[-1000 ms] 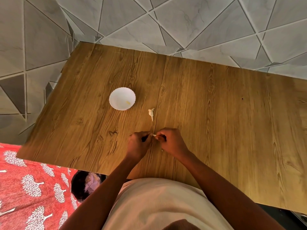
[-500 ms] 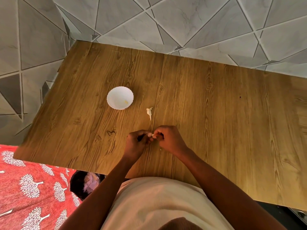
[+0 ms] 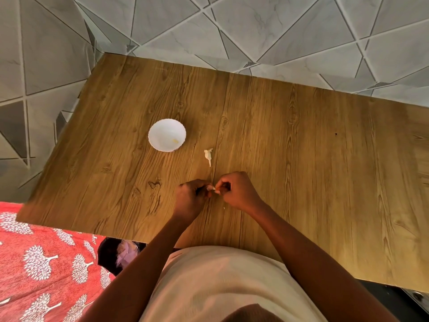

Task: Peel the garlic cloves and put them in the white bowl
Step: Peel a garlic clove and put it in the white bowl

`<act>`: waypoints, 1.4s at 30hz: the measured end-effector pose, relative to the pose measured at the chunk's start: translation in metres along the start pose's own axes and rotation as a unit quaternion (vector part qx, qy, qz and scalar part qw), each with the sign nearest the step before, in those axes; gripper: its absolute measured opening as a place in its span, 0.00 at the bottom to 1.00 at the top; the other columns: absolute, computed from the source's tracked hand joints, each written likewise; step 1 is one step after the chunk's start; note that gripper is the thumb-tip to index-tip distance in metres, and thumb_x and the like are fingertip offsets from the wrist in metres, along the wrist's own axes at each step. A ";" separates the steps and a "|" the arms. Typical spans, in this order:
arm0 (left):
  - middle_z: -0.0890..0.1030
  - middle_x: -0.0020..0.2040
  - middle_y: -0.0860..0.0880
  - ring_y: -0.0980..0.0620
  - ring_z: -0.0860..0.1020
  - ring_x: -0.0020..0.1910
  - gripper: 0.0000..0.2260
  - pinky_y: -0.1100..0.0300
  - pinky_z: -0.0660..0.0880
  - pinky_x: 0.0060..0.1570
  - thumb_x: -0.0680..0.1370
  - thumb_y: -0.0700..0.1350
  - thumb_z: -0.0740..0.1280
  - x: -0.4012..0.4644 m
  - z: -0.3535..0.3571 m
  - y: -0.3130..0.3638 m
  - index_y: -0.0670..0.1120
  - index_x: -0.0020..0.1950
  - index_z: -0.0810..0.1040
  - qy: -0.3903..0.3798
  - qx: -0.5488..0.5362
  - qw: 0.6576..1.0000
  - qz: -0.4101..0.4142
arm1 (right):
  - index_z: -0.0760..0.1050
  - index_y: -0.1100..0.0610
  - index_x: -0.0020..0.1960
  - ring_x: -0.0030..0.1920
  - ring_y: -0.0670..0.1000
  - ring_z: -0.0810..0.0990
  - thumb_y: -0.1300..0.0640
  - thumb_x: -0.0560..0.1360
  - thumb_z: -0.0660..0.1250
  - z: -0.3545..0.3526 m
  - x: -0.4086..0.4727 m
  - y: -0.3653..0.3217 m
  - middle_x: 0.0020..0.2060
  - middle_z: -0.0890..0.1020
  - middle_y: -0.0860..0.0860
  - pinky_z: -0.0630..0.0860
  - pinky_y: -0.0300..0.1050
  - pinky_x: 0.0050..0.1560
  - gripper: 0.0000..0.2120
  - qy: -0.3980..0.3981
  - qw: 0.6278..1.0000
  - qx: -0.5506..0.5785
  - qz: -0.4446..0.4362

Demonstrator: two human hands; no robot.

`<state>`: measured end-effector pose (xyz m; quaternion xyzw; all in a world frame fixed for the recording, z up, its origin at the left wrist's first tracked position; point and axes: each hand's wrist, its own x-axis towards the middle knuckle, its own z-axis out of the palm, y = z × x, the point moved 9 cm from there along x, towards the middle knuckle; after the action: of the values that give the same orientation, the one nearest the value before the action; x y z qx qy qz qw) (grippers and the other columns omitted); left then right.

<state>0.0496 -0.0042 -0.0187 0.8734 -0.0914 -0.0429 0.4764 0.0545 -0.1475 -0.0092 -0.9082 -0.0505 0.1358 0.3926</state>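
Grey tiles with dark triangular lines are filling the top of the frame, and below them a wooden desk [image 3: 301, 159] is spreading across the middle. Low in the centre, both hands are meeting just above the wood: the left hand [image 3: 190, 197] and the right hand [image 3: 239, 194] are each pinching a small garlic clove [image 3: 211, 188] between curled fingers (little of it is showing between them). Left of centre, a white bowl [image 3: 167, 135] is sitting with a pale yellowish bit [image 3: 175, 141] inside. Between bowl and hands, a scrap of garlic skin [image 3: 208, 155] is lying on the desk. Red cloth with white tree prints [image 3: 41, 263] is filling the lower left corner.
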 end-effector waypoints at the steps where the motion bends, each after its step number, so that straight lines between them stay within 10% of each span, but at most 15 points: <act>1: 0.82 0.35 0.54 0.55 0.80 0.33 0.07 0.60 0.75 0.36 0.79 0.37 0.71 -0.001 0.001 -0.002 0.45 0.42 0.85 0.001 0.006 1.000 -0.008 | 0.86 0.57 0.47 0.40 0.43 0.83 0.66 0.71 0.75 0.000 0.000 -0.004 0.41 0.86 0.49 0.78 0.35 0.43 0.07 -0.004 0.999 -0.031 -0.016; 23: 0.85 0.35 0.48 0.45 0.83 0.35 0.07 0.50 0.80 0.38 0.81 0.39 0.70 -0.007 0.006 -0.024 0.44 0.45 0.86 0.027 -0.143 0.976 -0.165 | 0.71 0.50 0.37 0.33 0.48 0.76 0.59 0.73 0.74 -0.006 -0.007 -0.013 0.33 0.77 0.47 0.78 0.48 0.35 0.13 0.024 0.979 -0.201 -0.027; 33: 0.86 0.41 0.44 0.52 0.82 0.38 0.06 0.59 0.81 0.41 0.80 0.33 0.68 -0.008 0.010 -0.023 0.39 0.51 0.84 0.010 -0.204 0.964 -0.168 | 0.83 0.55 0.56 0.48 0.47 0.80 0.62 0.77 0.71 0.004 -0.009 0.003 0.48 0.82 0.50 0.78 0.43 0.49 0.09 0.005 0.996 -0.087 -0.010; 42: 0.87 0.44 0.48 0.51 0.83 0.41 0.05 0.58 0.80 0.43 0.78 0.35 0.72 -0.007 0.006 -0.015 0.41 0.52 0.87 0.014 -0.196 0.973 -0.121 | 0.84 0.54 0.50 0.42 0.41 0.82 0.59 0.76 0.74 0.003 -0.007 0.007 0.41 0.84 0.46 0.77 0.37 0.46 0.04 0.041 0.997 0.054 0.044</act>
<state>0.0438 0.0005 -0.0348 0.7678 0.0320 -0.1056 0.6311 0.0466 -0.1515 -0.0143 -0.8920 0.0127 0.1180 0.4362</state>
